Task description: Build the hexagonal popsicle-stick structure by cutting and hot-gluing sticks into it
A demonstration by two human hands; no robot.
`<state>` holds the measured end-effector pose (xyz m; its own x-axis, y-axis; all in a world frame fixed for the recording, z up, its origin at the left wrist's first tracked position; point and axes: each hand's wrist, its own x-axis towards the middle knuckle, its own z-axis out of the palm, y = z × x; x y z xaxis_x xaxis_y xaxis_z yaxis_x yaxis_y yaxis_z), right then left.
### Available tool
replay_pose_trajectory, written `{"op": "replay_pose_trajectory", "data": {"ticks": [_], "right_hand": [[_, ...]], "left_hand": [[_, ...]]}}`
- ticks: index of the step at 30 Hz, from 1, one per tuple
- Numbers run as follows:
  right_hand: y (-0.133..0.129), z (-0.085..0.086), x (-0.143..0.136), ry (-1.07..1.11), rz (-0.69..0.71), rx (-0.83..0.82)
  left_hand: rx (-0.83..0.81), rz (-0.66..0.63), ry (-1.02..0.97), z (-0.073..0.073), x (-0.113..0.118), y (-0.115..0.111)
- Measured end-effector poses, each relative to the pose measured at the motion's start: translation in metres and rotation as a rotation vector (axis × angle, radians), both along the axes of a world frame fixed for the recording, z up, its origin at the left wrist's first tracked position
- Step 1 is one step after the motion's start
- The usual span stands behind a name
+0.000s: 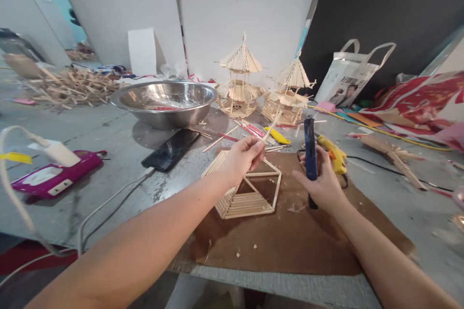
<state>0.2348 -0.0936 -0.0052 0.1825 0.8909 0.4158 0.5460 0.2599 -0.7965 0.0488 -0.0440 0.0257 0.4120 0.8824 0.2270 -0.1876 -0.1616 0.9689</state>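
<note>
My left hand [246,157] pinches thin wooden sticks [273,125] that point up and away. Below it lies a hexagonal frame of glued sticks [250,206], partly filled with rows of sticks; my hand and wrist hide some of it. My right hand [324,178] is closed round a long dark blue tool [311,149] held upright, whose exact kind I cannot make out. The frame rests on a brown board [275,246]. Just beyond my right hand lies a yellow glue gun [332,153] with a black cord.
Two stick pagodas [242,60] [293,76] stand at the back. A steel basin [163,118], a black phone [171,149] and a purple power strip [60,181] lie leftward. Loose sticks surround a yellow cutter [277,135]. A white bag [344,77] stands back right.
</note>
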Motion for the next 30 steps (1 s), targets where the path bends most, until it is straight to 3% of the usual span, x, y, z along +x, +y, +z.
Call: {"op": "replay_pose_trajectory", "data": {"ticks": [5, 13, 19, 30], "right_hand": [[0.0017, 0.003, 0.0024, -0.387, -0.087, -0.091], [-0.0028, 0.0045, -0.0028, -0.685, -0.02, -0.079], [-0.0063, 0.0069, -0.0044, -0.7, 0.045, -0.048], [-0.0068, 0.0045, -0.0043, -0.709, 0.032, -0.065]], "left_hand": [[0.017, -0.058, 0.032, 0.0011, -0.0012, -0.0005], [-0.002, -0.068, 0.136, -0.0008, 0.0005, -0.0021], [-0.032, -0.069, 0.165, -0.0011, 0.0048, -0.0045], [0.054, -0.064, 0.236, -0.0009, 0.0047, -0.0066]]}}
